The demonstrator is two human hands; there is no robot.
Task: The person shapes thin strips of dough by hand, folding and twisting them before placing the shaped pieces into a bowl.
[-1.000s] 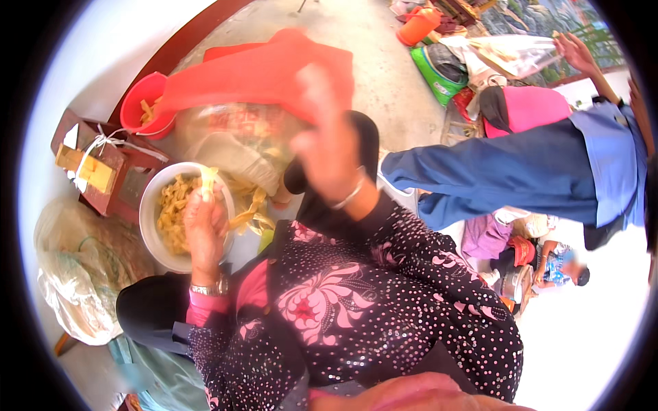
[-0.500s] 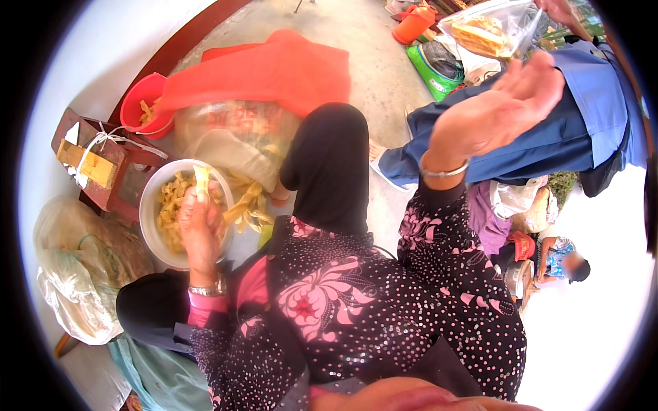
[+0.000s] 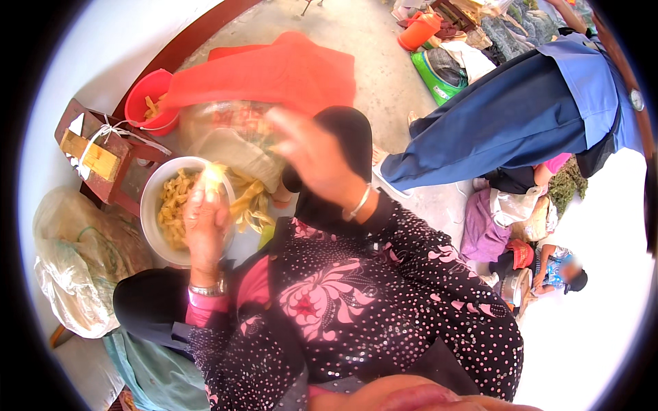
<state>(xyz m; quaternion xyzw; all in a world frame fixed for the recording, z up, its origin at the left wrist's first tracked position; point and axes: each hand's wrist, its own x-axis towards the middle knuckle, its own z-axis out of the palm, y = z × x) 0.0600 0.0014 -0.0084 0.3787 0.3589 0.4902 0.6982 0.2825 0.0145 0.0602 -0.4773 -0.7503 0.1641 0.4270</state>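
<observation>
The left hand [image 3: 204, 222] is clenched around a pale yellow flexible strip [image 3: 214, 175], which pokes up past the fingers over the right part of a round white bowl [image 3: 148, 229]. Inside the bowl lies a heap of curled yellow-brown pieces [image 3: 171, 209], to the left of that hand. The right hand [image 3: 319, 156] is raised in front of a black-clothed knee [image 3: 346, 130], its blurred fingers extended and released, well apart from the bowl. Just right of the bowl lie loose, long yellow strips [image 3: 251, 205]. Beyond the bowl stands a round red plastic bucket [image 3: 164, 125] with some yellow pieces inside, beside a broad red cloth [image 3: 301, 72] spread partly over a translucent plastic sack [image 3: 219, 140]. Left of the bowl is a reddish-brown wooden stand [image 3: 123, 179] with a yellowish wooden block [image 3: 99, 162] tied on by white string [image 3: 105, 130].
</observation>
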